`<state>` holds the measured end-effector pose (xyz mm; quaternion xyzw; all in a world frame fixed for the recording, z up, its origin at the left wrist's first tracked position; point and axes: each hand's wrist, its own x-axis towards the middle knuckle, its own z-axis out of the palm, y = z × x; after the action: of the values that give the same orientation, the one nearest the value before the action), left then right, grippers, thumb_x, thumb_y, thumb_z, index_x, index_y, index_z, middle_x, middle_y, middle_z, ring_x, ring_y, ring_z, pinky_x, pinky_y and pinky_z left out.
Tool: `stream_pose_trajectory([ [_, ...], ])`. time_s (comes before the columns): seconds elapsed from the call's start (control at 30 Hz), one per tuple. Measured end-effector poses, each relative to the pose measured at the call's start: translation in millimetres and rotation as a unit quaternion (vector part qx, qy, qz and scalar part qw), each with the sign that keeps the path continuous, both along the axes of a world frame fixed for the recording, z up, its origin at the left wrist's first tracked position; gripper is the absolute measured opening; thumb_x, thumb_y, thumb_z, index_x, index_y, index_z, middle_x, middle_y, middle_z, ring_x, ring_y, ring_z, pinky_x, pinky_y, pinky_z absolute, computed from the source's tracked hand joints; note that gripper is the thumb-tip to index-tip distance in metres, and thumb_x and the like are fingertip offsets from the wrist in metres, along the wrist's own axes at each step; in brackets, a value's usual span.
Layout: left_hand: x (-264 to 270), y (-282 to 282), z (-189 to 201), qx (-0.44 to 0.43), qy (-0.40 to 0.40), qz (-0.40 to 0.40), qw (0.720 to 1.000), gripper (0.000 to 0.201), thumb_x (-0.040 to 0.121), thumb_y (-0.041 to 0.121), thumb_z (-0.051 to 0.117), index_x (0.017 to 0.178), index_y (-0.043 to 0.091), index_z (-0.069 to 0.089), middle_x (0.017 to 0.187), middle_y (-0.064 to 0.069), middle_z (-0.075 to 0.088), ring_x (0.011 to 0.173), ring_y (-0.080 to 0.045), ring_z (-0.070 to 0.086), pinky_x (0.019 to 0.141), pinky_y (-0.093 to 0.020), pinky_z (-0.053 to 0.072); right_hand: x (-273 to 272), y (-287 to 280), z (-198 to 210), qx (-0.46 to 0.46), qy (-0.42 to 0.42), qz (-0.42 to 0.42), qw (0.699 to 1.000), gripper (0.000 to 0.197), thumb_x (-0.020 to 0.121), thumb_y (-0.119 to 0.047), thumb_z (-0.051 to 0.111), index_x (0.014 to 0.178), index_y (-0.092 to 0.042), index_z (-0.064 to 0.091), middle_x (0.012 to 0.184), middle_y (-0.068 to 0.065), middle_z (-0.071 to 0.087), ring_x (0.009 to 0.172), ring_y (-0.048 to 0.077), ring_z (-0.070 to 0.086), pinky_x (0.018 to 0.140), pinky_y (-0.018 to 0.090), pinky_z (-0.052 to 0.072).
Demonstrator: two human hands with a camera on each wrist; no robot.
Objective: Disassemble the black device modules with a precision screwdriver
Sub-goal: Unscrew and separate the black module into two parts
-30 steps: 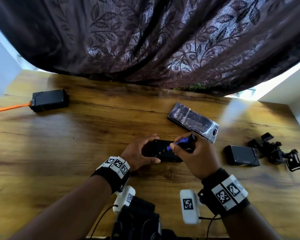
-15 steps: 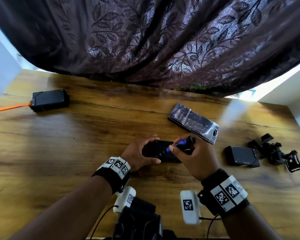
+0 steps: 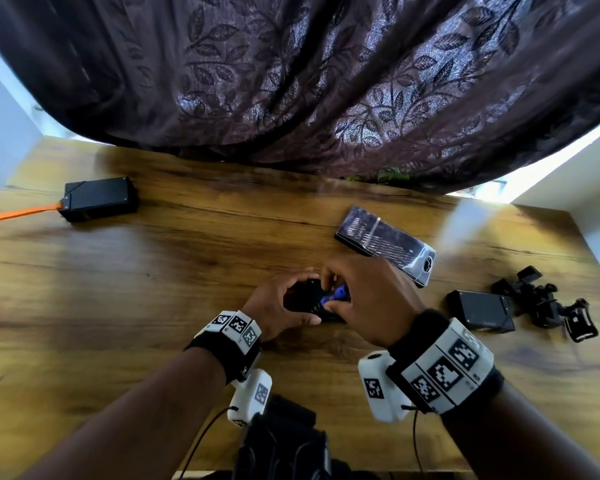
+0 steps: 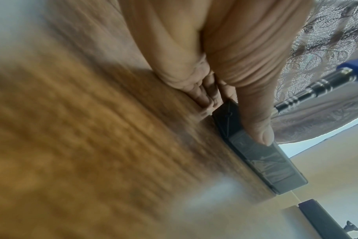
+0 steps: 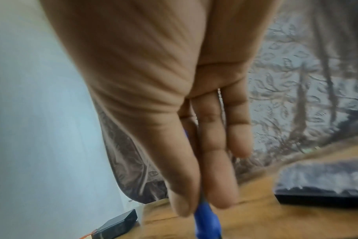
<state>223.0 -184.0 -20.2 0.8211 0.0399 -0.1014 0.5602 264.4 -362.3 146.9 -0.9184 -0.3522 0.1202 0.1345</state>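
Left hand (image 3: 278,306) clamps black module (image 4: 262,155) flat on table (image 3: 153,289) just below bit case (image 3: 385,244), prob. to stop it sliding, while right hand (image 3: 368,299) pinches blue screwdriver (image 3: 336,295) w/ tip on it.

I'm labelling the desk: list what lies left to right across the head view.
Orange strap → black box → left hand → right hand → second black box → black clamp mount.
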Motion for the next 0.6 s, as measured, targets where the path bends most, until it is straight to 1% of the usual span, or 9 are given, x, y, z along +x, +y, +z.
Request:
stream_pose_trajectory([
  [0.03, 0.0, 0.4, -1.4, -0.006, -0.002, 0.000, 1.000, 0.075, 0.068, 0.046, 0.092, 0.131, 0.055, 0.052, 0.144, 0.028, 0.050, 0.134, 0.002, 0.047, 0.115, -0.034, 0.042, 0.5, 3.7, 4.0, -0.029, -0.009, 0.001, 1.000, 0.021, 0.084, -0.031, 0.077, 0.089, -0.030, 0.056, 0.086, -0.016, 0.060, 0.079, 0.005, 0.057, 0.064, 0.025, 0.044],
  [0.1, -0.2, 0.4, -1.5, -0.009, 0.002, -0.001, 1.000, 0.074, 0.069, 0.047, 0.091, 0.128, 0.060, 0.049, 0.146, 0.029, 0.047, 0.136, 0.002, 0.045, 0.116, -0.036, 0.041, 1.7, 10.9, 10.1, -0.081, -0.021, -0.001, 0.996, 0.019, 0.088, -0.036, 0.072, 0.089, -0.028, 0.055, 0.088, -0.013, 0.062, 0.083, 0.012, 0.061, 0.070, 0.030, 0.050],
  [0.17, 0.9, 0.5, -4.9, -0.011, -0.005, -0.001, 1.000, 0.079, 0.067, 0.053, 0.090, 0.135, 0.055, 0.051, 0.149, 0.029, 0.045, 0.139, 0.003, 0.041, 0.118, -0.039, 0.039, 0.8, 17.5, 13.6, -0.118, -0.039, -0.003, 0.992, 0.018, 0.095, -0.044, 0.062, 0.094, -0.028, 0.055, 0.088, -0.009, 0.060, 0.085, 0.017, 0.062, 0.076, 0.035, 0.053],
  [0.27, 1.5, 0.5, -9.3, -0.014, -0.006, -0.004, 1.000, 0.088, 0.064, 0.058, 0.089, 0.142, 0.049, 0.048, 0.150, 0.029, 0.045, 0.141, 0.002, 0.040, 0.118, -0.041, 0.039, -2.9, 23.0, 12.6, -0.158, -0.062, -0.002, 0.986, 0.023, 0.100, -0.049, 0.051, 0.096, -0.026, 0.054, 0.086, -0.005, 0.052, 0.087, 0.021, 0.063, 0.072, 0.034, 0.050],
  [0.3, 1.2, 0.2, -9.4, -0.014, -0.002, -0.004, 1.000, 0.088, 0.064, 0.058, 0.089, 0.142, 0.049, 0.048, 0.149, 0.029, 0.046, 0.140, 0.002, 0.041, 0.117, -0.041, 0.040, -3.5, 23.1, 11.3, -0.161, -0.055, 0.004, 0.985, 0.023, 0.100, -0.048, 0.053, 0.097, -0.025, 0.054, 0.090, -0.003, 0.053, 0.088, 0.021, 0.062, 0.072, 0.034, 0.049],
  [0.37, 1.8, -0.1, -8.9, -0.008, -0.002, -0.002, 1.000, 0.086, 0.066, 0.056, 0.089, 0.141, 0.046, 0.050, 0.145, 0.025, 0.052, 0.135, -0.001, 0.048, 0.114, -0.041, 0.044, -2.1, 22.0, 8.4, -0.132, -0.026, 0.030, 0.990, 0.021, 0.096, -0.039, 0.063, 0.106, -0.022, 0.058, 0.103, -0.004, 0.049, 0.091, 0.017, 0.058, 0.073, 0.031, 0.048],
  [0.43, 1.2, -0.1, -9.2, 0.000, 0.000, 0.005, 1.000, 0.084, 0.067, 0.054, 0.090, 0.141, 0.039, 0.052, 0.140, 0.020, 0.058, 0.128, -0.003, 0.053, 0.110, -0.040, 0.047, 1.2, 21.2, 6.2, -0.103, 0.004, 0.051, 0.993, 0.026, 0.090, -0.028, 0.072, 0.111, -0.024, 0.058, 0.106, -0.008, 0.042, 0.092, 0.013, 0.054, 0.075, 0.027, 0.045],
  [0.5, 1.0, 0.5, -9.5, -0.001, 0.003, 0.005, 1.000, 0.084, 0.066, 0.056, 0.089, 0.140, 0.040, 0.053, 0.138, 0.019, 0.059, 0.127, -0.004, 0.055, 0.109, -0.041, 0.048, 3.2, 22.0, 4.3, -0.087, 0.023, 0.042, 0.995, 0.021, 0.088, -0.024, 0.074, 0.104, -0.026, 0.060, 0.101, -0.011, 0.046, 0.092, 0.013, 0.054, 0.075, 0.027, 0.043],
  [0.6, 1.9, 0.4, -9.4, -0.005, 0.003, -0.001, 1.000, 0.081, 0.066, 0.055, 0.089, 0.138, 0.045, 0.053, 0.142, 0.022, 0.056, 0.131, -0.003, 0.052, 0.111, -0.041, 0.046, 3.8, 22.8, 0.6, -0.083, -0.015, 0.006, 0.996, 0.010, 0.093, -0.034, 0.067, 0.092, -0.026, 0.061, 0.093, -0.010, 0.055, 0.085, 0.015, 0.057, 0.071, 0.030, 0.044],
])
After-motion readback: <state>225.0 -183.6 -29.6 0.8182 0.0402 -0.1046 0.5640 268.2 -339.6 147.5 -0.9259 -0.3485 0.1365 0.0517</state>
